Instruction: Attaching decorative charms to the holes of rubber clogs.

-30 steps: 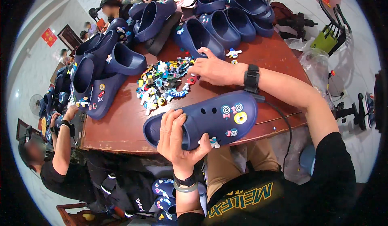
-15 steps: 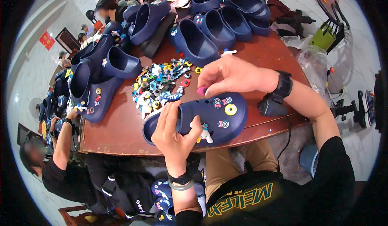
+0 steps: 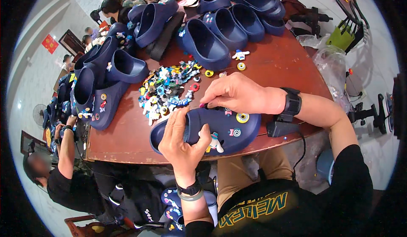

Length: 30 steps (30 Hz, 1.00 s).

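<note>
A navy blue clog (image 3: 241, 141) lies sideways at the near table edge. Around its side my left hand (image 3: 180, 141) is closed, with the thumb against the upper. On the clog sit a swirl candy charm (image 3: 235, 132), a yellow ring-shaped charm (image 3: 242, 117) and a white figure charm (image 3: 216, 143). My right hand (image 3: 241, 93) is over the clog's far side, pinching a small magenta shoe charm (image 3: 202, 105) close to the upper. Its fingers partly cover another candy charm. Beyond the clog spreads a pile of mixed charms (image 3: 167, 88).
More navy clogs (image 3: 205, 46) crowd the back of the brown table (image 3: 284, 67), and others (image 3: 104, 103) are stacked at left. Loose charms, including a yellow ring (image 3: 241, 66), lie behind my right hand. A co-worker's arm (image 3: 65, 150) reaches in at left.
My right hand has moved slightly left and down, bringing the magenta charm to the clog's far edge. A yellow ring and a white charm on the table behind it now show. My left hand stays put.
</note>
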Available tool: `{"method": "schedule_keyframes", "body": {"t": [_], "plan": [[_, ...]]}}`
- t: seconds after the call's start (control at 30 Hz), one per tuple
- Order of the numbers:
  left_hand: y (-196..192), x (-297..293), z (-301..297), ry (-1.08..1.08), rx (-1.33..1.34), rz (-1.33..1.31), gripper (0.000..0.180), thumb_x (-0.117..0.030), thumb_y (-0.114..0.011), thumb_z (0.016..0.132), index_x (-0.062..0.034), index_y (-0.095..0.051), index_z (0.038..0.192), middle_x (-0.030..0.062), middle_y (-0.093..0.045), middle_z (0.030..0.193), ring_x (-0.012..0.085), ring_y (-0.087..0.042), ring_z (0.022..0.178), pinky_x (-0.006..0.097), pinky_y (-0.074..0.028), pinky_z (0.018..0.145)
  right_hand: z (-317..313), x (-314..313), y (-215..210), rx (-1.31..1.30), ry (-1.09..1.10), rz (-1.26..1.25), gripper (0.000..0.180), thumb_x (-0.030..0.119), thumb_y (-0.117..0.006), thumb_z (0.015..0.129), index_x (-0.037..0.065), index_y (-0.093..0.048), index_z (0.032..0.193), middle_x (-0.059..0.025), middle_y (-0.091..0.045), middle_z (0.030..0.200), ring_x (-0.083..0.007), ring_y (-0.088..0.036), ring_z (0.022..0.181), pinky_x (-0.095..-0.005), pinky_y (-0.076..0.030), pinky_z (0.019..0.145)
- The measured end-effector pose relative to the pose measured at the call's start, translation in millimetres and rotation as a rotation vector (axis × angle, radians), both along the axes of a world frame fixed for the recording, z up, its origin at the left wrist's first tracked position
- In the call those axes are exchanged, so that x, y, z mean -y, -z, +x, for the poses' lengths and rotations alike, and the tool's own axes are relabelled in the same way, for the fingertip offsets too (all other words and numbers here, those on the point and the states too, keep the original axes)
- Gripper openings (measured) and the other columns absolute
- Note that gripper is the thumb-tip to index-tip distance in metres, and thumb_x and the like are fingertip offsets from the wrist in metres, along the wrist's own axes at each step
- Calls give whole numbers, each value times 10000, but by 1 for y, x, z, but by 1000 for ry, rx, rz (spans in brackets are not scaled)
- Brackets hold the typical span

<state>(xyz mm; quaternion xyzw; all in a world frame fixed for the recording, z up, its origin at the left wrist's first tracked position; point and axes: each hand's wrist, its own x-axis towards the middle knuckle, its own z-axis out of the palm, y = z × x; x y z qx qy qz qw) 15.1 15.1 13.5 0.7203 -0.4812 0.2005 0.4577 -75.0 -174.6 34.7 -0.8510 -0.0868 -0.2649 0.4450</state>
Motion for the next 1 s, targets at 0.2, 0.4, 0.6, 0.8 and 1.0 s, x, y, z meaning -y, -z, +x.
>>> {"method": "schedule_keyframes", "body": {"t": [0.2, 0.4, 0.6, 0.8, 1.0], "plan": [[0, 2, 2, 14, 11, -23, 446, -122, -756, 635, 9, -655, 1048, 172, -676, 1013, 320, -664, 965, 375, -518, 849, -6, 2, -4, 119, -45, -376, 285, -33, -629, 713, 25, -675, 988, -131, -649, 899, -307, -617, 863, -373, -502, 752], [1, 1, 0, 59, -17, -42, 447, -148, -771, 631, -4, -655, 1037, 172, -668, 1018, 322, -660, 957, 379, -521, 847, -15, -18, -1, 232, 28, -626, 306, 0, -596, 675, -5, -606, 981, -118, -566, 842, -299, -569, 851, -398, -481, 744], [-3, -1, -1, 49, 31, -77, 435, -161, -779, 625, 2, -660, 1010, 183, -667, 997, 329, -662, 943, 373, -527, 833, -16, -22, -7, 216, 39, -631, 508, 17, -623, 669, -17, -543, 1169, -137, -578, 868, -310, -564, 838, -394, -471, 760], [-3, 1, 2, 39, 54, -70, 439, -169, -778, 627, -2, -666, 1017, 182, -674, 993, 327, -668, 942, 372, -534, 821, -13, -18, -7, 216, -10, -617, 594, 1, -659, 636, -13, -509, 1210, -144, -578, 878, -325, -562, 832, -409, -470, 755], [-2, 1, 2, 20, 53, -58, 447, -192, -779, 640, -15, -671, 1036, 179, -677, 1008, 321, -669, 948, 373, -538, 813, -11, -15, -5, 213, 1, -496, 357, -3, -637, 744, 4, -572, 1095, -144, -582, 851, -341, -574, 810, -424, -484, 716]]}}
